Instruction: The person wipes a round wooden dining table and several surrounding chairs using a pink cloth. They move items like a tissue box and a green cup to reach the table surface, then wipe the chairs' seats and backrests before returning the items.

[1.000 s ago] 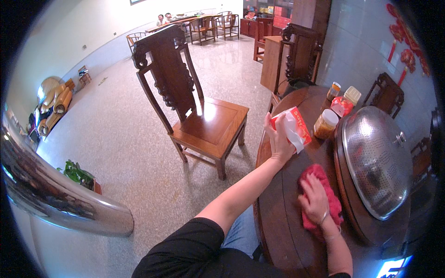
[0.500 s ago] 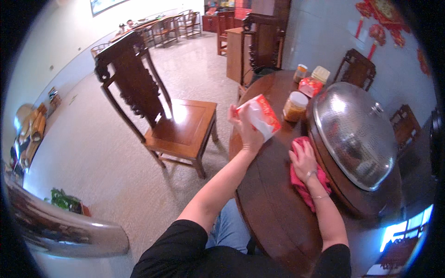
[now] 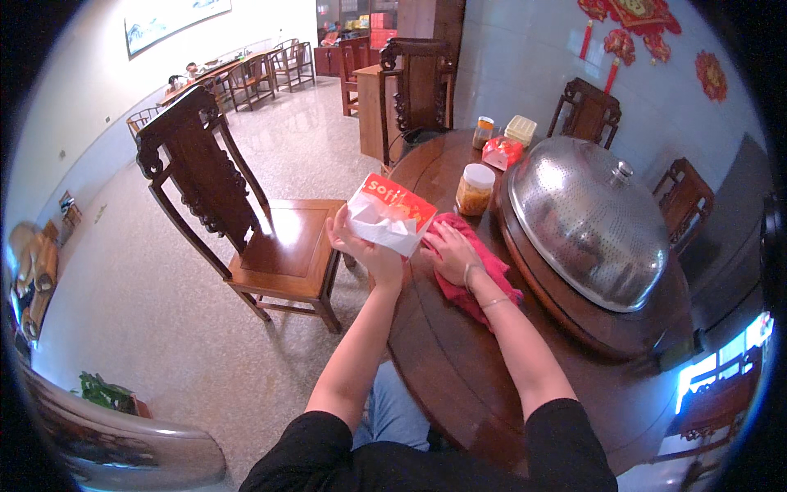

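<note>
My left hand grips a red and white tissue pack, raised over the table's left edge. White tissue shows at the pack's opening. Just right of it, my right hand presses a crumpled red cloth against the dark wooden table. Its fingers reach over the cloth's left end, with the fingertips close to the pack. Beyond the cloth stands a jar with a white lid and yellowish-brown contents.
A large perforated metal dome cover sits on the raised round turntable. Behind the jar are a red packet, an orange-lidded jar and a pale yellow container. A carved wooden chair stands left of the table.
My right hand has slid the cloth leftward and away from me, closer to the left hand. The tissue pack has tilted, turning its opening more toward me. The view has shifted right.
</note>
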Demonstrator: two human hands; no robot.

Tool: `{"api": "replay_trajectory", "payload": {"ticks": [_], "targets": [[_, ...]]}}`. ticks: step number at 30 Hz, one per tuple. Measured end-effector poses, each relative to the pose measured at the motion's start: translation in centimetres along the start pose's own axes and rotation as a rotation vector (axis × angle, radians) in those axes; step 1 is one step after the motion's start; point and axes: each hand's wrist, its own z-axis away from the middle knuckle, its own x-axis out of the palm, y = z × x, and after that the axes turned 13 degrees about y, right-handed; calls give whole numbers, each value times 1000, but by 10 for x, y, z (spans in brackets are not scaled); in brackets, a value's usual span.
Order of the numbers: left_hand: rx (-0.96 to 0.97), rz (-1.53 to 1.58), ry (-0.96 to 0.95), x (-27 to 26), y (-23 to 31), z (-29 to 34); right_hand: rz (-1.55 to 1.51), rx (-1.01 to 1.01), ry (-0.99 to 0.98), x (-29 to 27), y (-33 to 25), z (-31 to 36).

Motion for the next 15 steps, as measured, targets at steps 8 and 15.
{"api": "replay_trajectory", "payload": {"ticks": [8, 15], "targets": [[50, 10, -55, -30, 51, -22, 113, -42, -309, 57, -16, -48], [2, 8, -154, -14, 33, -34, -464, -577, 38, -17, -118, 25]]}}
